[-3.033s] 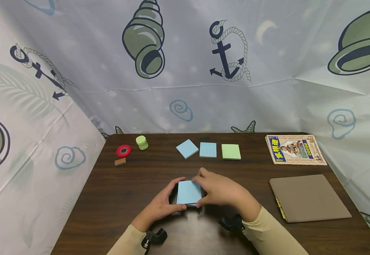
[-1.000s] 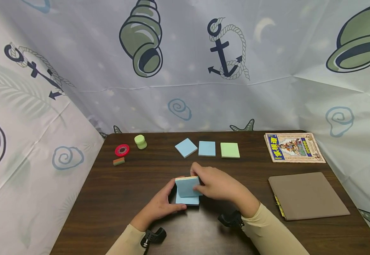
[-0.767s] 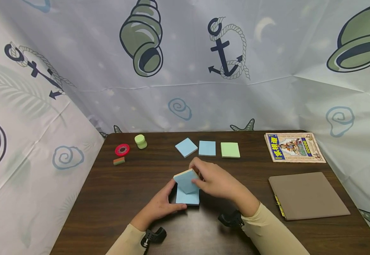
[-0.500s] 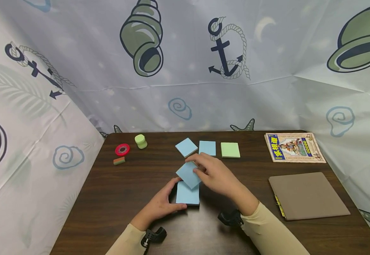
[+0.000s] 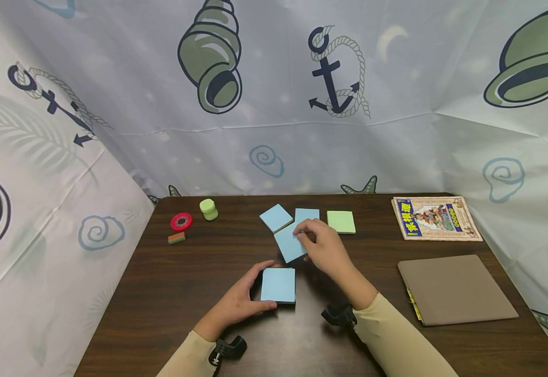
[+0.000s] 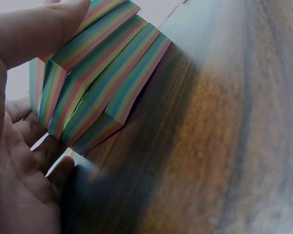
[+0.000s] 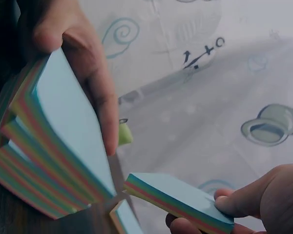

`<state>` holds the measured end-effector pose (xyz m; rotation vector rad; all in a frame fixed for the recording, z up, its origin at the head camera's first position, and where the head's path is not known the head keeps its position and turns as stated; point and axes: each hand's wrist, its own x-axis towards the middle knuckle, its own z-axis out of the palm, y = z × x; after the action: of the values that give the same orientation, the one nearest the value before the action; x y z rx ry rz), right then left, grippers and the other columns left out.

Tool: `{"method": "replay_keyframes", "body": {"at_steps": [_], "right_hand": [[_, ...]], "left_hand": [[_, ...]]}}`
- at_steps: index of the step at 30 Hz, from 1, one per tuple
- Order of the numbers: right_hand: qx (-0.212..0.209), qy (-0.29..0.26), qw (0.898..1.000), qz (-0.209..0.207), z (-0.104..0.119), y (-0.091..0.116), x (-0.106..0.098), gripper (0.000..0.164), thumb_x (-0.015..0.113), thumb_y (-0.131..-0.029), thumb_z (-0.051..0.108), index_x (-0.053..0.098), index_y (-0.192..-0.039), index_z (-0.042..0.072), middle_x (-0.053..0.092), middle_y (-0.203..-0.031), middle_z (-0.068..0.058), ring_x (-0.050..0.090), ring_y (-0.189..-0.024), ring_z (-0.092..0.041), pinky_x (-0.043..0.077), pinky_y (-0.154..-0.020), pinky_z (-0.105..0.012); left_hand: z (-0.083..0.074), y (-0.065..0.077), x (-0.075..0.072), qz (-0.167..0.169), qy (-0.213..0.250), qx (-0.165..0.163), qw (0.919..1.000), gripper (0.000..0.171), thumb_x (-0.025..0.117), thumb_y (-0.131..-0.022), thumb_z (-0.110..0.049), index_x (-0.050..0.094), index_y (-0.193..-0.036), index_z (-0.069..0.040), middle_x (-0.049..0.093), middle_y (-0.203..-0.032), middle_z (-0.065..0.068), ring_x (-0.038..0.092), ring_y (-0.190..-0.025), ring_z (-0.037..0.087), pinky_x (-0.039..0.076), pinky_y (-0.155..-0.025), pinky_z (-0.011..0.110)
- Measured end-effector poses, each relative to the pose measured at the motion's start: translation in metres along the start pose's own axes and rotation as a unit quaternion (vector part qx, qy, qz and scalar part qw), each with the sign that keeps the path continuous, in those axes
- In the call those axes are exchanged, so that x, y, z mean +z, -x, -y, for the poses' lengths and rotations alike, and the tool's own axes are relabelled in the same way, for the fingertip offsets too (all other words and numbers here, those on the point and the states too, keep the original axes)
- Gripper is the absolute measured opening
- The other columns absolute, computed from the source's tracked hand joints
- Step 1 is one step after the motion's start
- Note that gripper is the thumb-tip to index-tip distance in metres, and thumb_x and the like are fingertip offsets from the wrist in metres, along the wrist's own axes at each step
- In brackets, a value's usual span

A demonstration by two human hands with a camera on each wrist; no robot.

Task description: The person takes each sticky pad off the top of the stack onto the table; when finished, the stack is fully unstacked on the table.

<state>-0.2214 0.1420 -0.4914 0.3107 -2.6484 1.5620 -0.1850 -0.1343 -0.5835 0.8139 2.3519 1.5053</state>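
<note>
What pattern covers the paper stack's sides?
Blue, green, yellow and pink stripes; the left wrist view shows the stack best.

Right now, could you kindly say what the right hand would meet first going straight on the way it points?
Probably the angled blue pad just beyond and left of the held pad, though height is unclear; the right hand might pass above.

Left hand (image 5: pixel 240 299) cupped, right hand (image 5: pixel 329 252) pinching, farther forward

Pale blue atop the pad stack (image 5: pixel 277 285) and the held pad (image 5: pixel 287 246), with green, yellow and pink stripes along their edges; brown wood grain across the surface (image 5: pixel 184 293).
</note>
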Motion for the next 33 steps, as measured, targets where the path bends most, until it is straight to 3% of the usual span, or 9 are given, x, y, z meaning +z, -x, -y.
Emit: {"method": "replay_keyframes", "body": {"at_steps": [5, 13, 18, 26, 31, 33], "right_hand": [[0.027, -0.003, 1.0, -0.005, -0.011, -0.005, 0.003, 0.017, 0.067, -0.108, 0.013, 0.077, -0.12, 0.019, 0.069, -0.118, -0.008, 0.07, -0.064, -0.023, 0.06, -0.065, -0.037], [0.015, 0.062, 0.998, 0.018, -0.024, -0.009, 0.011, 0.023, 0.069, -0.106, 0.013, 0.079, -0.126, 0.021, 0.072, -0.115, -0.003, 0.066, -0.077, -0.015, 0.055, -0.075, -0.038], [0.018, 0.1, 0.994, 0.037, -0.031, -0.011, 0.014, 0.025, 0.07, -0.106, 0.015, 0.078, -0.129, 0.02, 0.074, -0.114, -0.002, 0.065, -0.091, -0.018, 0.054, -0.082, -0.041], [0.025, 0.121, 0.989, 0.086, -0.039, -0.012, 0.016, 0.035, 0.07, -0.107, 0.019, 0.073, -0.142, 0.018, 0.072, -0.141, -0.009, 0.069, -0.124, -0.03, 0.055, -0.102, -0.055], [0.008, 0.165, 0.977, 0.133, -0.045, -0.012, 0.018, 0.049, 0.07, -0.107, 0.019, 0.062, -0.156, 0.018, 0.068, -0.139, -0.012, 0.067, -0.12, -0.03, 0.053, -0.102, -0.054], [-0.001, 0.169, 0.975, 0.146, -0.047, -0.012, 0.018, 0.052, 0.069, -0.108, 0.019, 0.059, -0.159, 0.017, 0.066, -0.135, -0.012, 0.066, -0.112, -0.028, 0.053, -0.097, -0.052]], "left_hand": [[0.0, 0.0, -0.001, 0.001, -0.001, -0.002, 1.0, 0.097, 0.094, -0.088, -0.033, 0.04, -0.167, -0.019, 0.056, -0.162, -0.004, 0.052, -0.144, 0.015, 0.036, -0.121, 0.027], [-0.002, 0.0, -0.002, 0.005, 0.0, -0.008, 1.0, 0.097, 0.094, -0.088, -0.029, 0.04, -0.167, -0.02, 0.055, -0.164, -0.005, 0.051, -0.145, 0.015, 0.035, -0.12, 0.025], [-0.002, 0.0, -0.002, 0.006, -0.002, -0.013, 0.9999, 0.096, 0.094, -0.088, -0.032, 0.039, -0.167, -0.023, 0.054, -0.164, -0.01, 0.051, -0.145, 0.014, 0.035, -0.12, 0.025], [-0.001, 0.0, -0.001, 0.003, -0.009, -0.011, 0.9999, 0.098, 0.094, -0.088, -0.037, 0.04, -0.168, -0.021, 0.055, -0.162, -0.01, 0.052, -0.142, 0.014, 0.037, -0.119, 0.026], [-0.002, -0.001, -0.001, 0.006, -0.008, -0.008, 0.9999, 0.097, 0.093, -0.089, -0.034, 0.039, -0.168, -0.021, 0.054, -0.163, -0.01, 0.05, -0.146, 0.014, 0.036, -0.121, 0.028], [-0.002, 0.0, -0.001, 0.007, -0.008, -0.008, 0.9999, 0.096, 0.093, -0.089, -0.034, 0.039, -0.168, -0.022, 0.053, -0.164, -0.011, 0.049, -0.148, 0.014, 0.035, -0.122, 0.028]]}}
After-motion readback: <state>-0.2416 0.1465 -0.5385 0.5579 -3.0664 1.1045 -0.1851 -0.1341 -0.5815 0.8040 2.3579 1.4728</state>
